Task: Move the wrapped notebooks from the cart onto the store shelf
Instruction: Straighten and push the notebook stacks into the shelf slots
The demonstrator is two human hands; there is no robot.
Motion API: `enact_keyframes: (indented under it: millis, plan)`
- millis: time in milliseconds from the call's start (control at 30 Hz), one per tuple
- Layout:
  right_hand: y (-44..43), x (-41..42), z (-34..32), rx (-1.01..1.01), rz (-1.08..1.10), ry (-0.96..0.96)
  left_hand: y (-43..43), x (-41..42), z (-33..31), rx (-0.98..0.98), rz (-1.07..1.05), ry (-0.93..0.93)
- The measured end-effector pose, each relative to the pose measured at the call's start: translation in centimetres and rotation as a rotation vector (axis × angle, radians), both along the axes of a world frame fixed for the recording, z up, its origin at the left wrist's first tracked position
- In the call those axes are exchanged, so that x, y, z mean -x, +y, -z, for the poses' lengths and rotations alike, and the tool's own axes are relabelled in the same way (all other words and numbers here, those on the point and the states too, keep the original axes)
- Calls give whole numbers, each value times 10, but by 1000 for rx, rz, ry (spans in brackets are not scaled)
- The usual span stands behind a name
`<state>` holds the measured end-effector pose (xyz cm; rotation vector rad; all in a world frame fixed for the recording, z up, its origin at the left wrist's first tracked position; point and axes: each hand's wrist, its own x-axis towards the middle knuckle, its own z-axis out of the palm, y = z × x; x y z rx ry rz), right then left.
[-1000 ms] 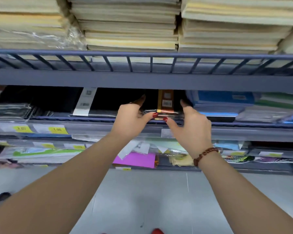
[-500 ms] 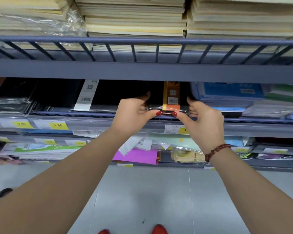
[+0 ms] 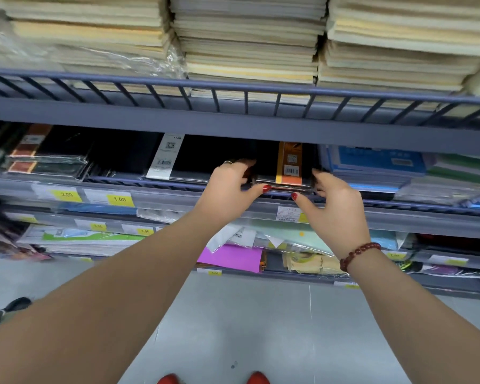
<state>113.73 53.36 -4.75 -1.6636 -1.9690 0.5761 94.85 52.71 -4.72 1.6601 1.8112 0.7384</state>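
Wrapped notebooks (image 3: 284,182), a short black stack with an orange label band, are sitting at the front edge of the middle shelf (image 3: 178,199), and we are holding them there with both hands. Our left hand (image 3: 229,187) is clasping the stack's left end, thumb laid along its front edge and fingers curled over the top. Our right hand (image 3: 334,202) is clasping the right end the same way, thumb under the front edge; both grips are closed on the stack. To its left, black wrapped books with a white barcode tag (image 3: 165,156) are lying flat; to its right, blue and green packs (image 3: 372,164) are piled against it. Yellow price labels (image 3: 119,199) are lining the shelf's front rail. Above, cream paper stacks (image 3: 247,37) are filling the railed upper shelf. A red bead bracelet (image 3: 358,254) is circling our right wrist.
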Motion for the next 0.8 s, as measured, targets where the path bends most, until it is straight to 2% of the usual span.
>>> enact_keyframes:
  millis: [133, 233, 400, 500, 800]
  plan:
    - [-13, -5, -22, -103, -81, -280, -25, 18, -20, -95, 29, 227]
    - [-18, 3, -38, -139, -205, -444, -50, 41, -39, -90, 88, 432]
    - [-32, 40, -65, -121, -354, -595, -88, 87, -68, -25, 66, 684]
    - [-44, 66, -76, -73, -384, -609, -108, 119, -79, 4, 39, 739]
    - [-78, 173, -95, -60, -400, -620, -142, 244, -96, 53, -54, 738]
